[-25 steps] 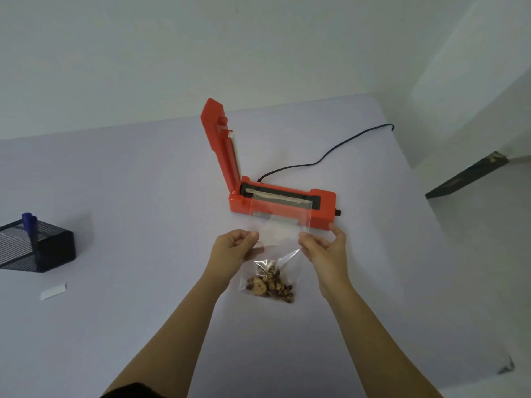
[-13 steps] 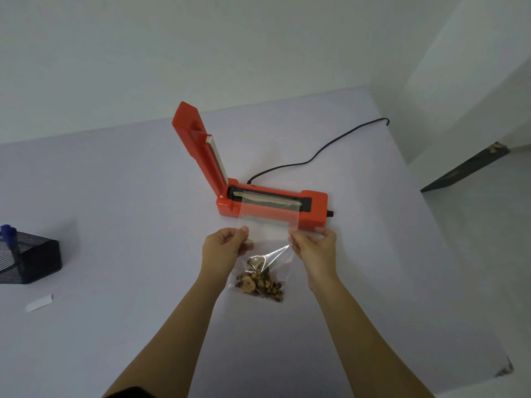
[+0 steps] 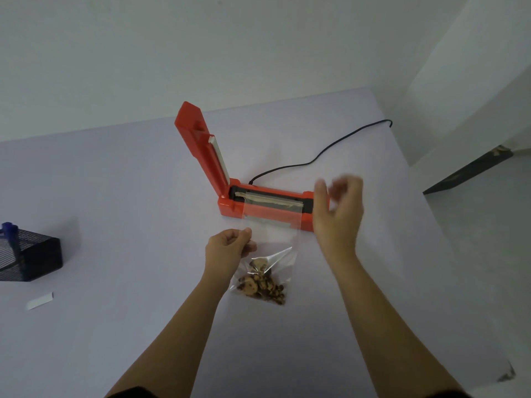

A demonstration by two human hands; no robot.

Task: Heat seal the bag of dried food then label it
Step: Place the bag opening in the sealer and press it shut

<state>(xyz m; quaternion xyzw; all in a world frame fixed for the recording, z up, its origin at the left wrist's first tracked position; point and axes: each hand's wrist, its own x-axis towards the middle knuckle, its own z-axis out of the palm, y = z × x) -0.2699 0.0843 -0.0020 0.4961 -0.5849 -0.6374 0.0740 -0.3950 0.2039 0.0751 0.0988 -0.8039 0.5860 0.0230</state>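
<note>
Left hand (image 3: 227,248) pinches the bag (image 3: 268,271) with curled fingers (image 3: 246,232); right hand (image 3: 337,214) hovers raised, fingers loosely curled.

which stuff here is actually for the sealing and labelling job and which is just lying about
For the job: orange heat sealer, lid up, and its cord; bag of dried food, mouth on the sealer; white paper slip, likely the label; blue-capped pen.
Lying about: black mesh holder; dark object on the floor.
</note>
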